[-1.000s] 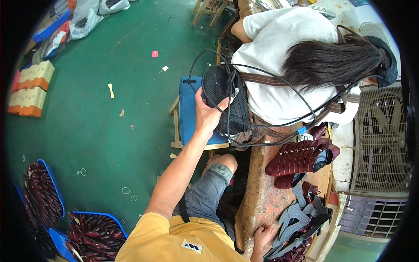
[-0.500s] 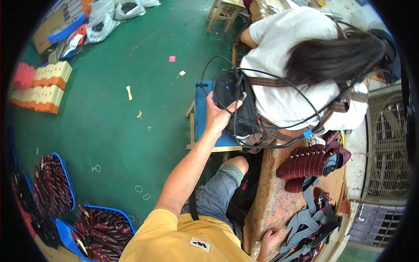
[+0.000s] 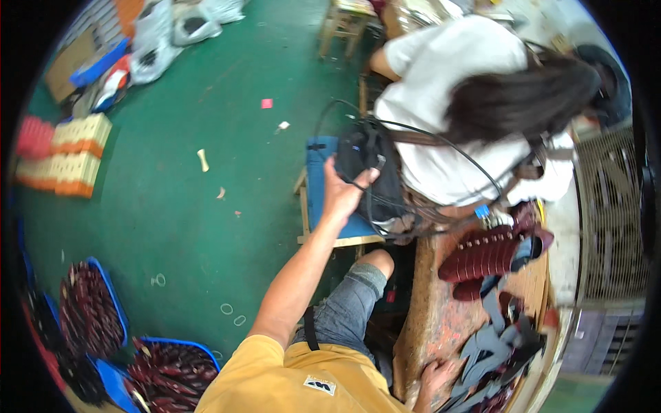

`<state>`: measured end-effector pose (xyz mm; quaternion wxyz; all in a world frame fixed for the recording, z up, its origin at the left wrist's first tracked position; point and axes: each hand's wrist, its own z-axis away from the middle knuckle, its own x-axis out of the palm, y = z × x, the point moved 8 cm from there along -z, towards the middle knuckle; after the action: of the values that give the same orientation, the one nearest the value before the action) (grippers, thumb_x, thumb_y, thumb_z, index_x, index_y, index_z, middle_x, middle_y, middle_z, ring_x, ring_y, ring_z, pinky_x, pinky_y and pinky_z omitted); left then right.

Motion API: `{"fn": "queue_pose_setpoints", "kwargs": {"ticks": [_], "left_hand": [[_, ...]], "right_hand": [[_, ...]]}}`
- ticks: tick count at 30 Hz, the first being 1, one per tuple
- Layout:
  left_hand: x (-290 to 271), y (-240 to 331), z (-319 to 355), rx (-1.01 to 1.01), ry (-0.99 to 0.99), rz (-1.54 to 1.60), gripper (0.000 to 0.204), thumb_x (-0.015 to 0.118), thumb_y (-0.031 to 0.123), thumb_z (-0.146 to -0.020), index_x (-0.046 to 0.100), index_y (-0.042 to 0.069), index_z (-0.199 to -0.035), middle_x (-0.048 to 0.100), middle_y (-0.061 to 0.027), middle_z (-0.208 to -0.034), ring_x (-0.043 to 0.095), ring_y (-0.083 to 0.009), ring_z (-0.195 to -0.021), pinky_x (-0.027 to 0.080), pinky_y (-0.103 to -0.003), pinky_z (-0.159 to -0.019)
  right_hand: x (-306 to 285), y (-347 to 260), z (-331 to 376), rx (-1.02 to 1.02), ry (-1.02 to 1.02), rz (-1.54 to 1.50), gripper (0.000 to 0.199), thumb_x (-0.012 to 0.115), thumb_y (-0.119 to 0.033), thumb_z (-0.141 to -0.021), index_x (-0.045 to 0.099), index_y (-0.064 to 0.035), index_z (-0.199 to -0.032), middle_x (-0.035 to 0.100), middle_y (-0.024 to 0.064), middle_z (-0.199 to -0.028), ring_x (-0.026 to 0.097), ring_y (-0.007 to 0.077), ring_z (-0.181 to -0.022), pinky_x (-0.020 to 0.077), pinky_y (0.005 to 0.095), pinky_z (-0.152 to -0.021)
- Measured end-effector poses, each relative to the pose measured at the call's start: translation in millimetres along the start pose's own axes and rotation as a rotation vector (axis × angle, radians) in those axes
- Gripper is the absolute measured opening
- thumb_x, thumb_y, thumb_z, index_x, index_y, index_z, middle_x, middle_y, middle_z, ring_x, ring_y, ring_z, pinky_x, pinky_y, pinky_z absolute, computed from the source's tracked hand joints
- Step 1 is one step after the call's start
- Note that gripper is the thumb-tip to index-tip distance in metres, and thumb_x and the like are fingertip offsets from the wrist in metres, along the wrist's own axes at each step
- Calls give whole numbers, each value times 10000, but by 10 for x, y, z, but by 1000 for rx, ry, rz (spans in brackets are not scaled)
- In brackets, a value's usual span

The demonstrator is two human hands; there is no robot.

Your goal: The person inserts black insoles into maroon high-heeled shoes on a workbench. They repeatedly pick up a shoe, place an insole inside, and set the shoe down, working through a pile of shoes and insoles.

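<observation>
Behind the seated co-worker's back, a black padded pack with looping black cables (image 3: pixel 368 162) hangs against a white shirt, just above a blue-cushioned wooden stool (image 3: pixel 323 199). The left hand (image 3: pixel 342 193) reaches up to it with the arm stretched long; its fingers (image 3: pixel 365 177) are spread and curled against the pack's lower edge, the thumb up beside a cable (whether it truly pinches the cable or only touches it, I cannot tell). Thin black cables arc out from the pack across the co-worker in the white shirt (image 3: pixel 454 103), who sits bent forward, dark hair falling over the shoulders.

Lower right, the right hand (image 3: pixel 437 377) rests flat, fingers loosely open, on the worn brown wooden counter (image 3: pixel 441 316), touching the edge of a heap of grey strap pieces (image 3: pixel 496 351). Farther up the counter lies a row of dark red ribbed sole pieces (image 3: pixel 482 251), stacked on edge, just beside the grey ones.

The person wears a yellow shirt (image 3: pixel 275 378) and grey denim shorts, one knee raised near the stool. Out on the green floor (image 3: pixel 172 172), blue plastic crates filled with dark red pieces (image 3: pixel 89 310) stand at lower left, well apart from the stool. Stacked yellow and orange trays (image 3: pixel 72 155) sit at the left edge, and white plastic bags (image 3: pixel 172 27) lie near the top. A metal mesh fan guard (image 3: pixel 609 213) stands at far right.
</observation>
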<state>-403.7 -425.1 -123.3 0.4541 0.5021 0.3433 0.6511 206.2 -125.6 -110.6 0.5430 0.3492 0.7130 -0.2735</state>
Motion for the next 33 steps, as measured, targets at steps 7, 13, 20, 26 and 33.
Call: {"fn": "queue_pose_setpoints", "kwargs": {"ticks": [7, 13, 20, 26, 33], "left_hand": [[-384, -1254, -293, -426, -291, 484, 613, 720, 475, -1028, 561, 135, -1513, 668, -107, -1414, 607, -288, -1360, 446, -546, -1170], [-1002, -1413, -224, -340, 52, 19, 657, 637, 423, -1086, 407, 200, -1659, 457, -151, -1643, 583, -335, -1354, 404, -521, -1187], [-244, -955, 1694, 427, -89, -844, 751, 633, 190, -1084, 250, 121, -1726, 343, -241, -1717, 545, -401, -1396, 428, -498, -1169], [1554, -1242, 3231, 585, -941, -840, 660, 676, 58, -1021, 417, 8, -1626, 504, -199, -1586, 569, -338, -1382, 468, -459, -1147], [3984, -1425, 3784, 904, -1225, -715, 547, 713, 45, -977, 548, -7, -1496, 567, -226, -1511, 570, -392, -1394, 479, -437, -1153]], "right_hand": [[-60, 69, -296, 184, -152, -196, 145, 636, -89, -912, 613, -20, -1038, 618, 241, -1020, 630, 476, -932, 538, 543, -811], [-429, -36, -529, 109, -41, -365, 327, 662, -90, -925, 656, -41, -1248, 666, 202, -1199, 645, 459, -1142, 537, 546, -976], [168, 593, -2374, -49, 113, -87, 618, 744, -86, -860, 575, -36, -1453, 592, 205, -1492, 530, 393, -1439, 453, 470, -1190], [577, 725, -2973, -347, -448, 336, 272, 676, -223, -954, 745, -128, -1200, 765, 80, -1198, 680, 281, -1254, 306, 663, -1235], [-1075, 992, -1538, -353, 255, -155, 513, 682, -130, -901, 647, -115, -1413, 704, 76, -981, 693, 237, -928, 511, 437, -975]]}}
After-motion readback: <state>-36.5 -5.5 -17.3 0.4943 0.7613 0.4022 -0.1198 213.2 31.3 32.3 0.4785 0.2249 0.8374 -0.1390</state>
